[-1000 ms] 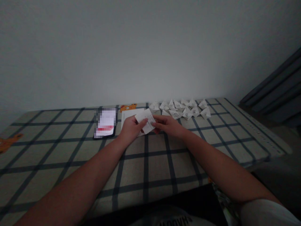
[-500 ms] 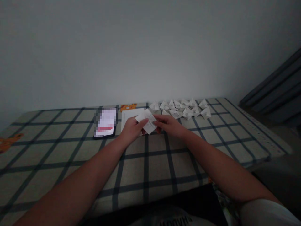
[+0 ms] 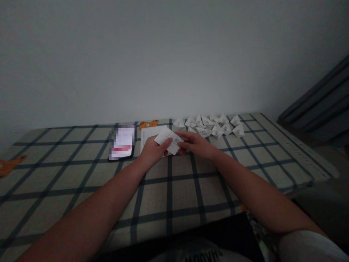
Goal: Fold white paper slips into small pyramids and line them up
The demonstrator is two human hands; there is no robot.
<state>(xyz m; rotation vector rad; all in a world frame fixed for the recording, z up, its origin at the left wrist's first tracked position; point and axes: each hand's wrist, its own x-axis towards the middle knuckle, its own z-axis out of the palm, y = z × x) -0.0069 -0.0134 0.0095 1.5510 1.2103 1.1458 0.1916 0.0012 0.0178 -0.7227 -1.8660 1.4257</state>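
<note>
A small folded sheet of white paper (image 3: 169,141) with faint print is held between my two hands above the table. My left hand (image 3: 153,148) pinches its left side, thumb on top. At its right edge, my right hand (image 3: 195,143) grips with thumb and fingers. The fingers beneath the paper are partly hidden. Behind and to the left of the held paper lies a flat stack of white paper (image 3: 148,135). Several folded paper boats (image 3: 217,131) stand in loose rows past my right hand.
A lit phone (image 3: 124,142), its screen blurred, lies left of my left hand. The checked tablecloth (image 3: 182,196) with orange bear prints covers the table up to the grey wall (image 3: 174,62). A dark curtain (image 3: 321,98) hangs at the right.
The held paper has turned from an upright diamond to a wider, slanted shape, with more of its printed face showing. Both hands stay nearly in place.
</note>
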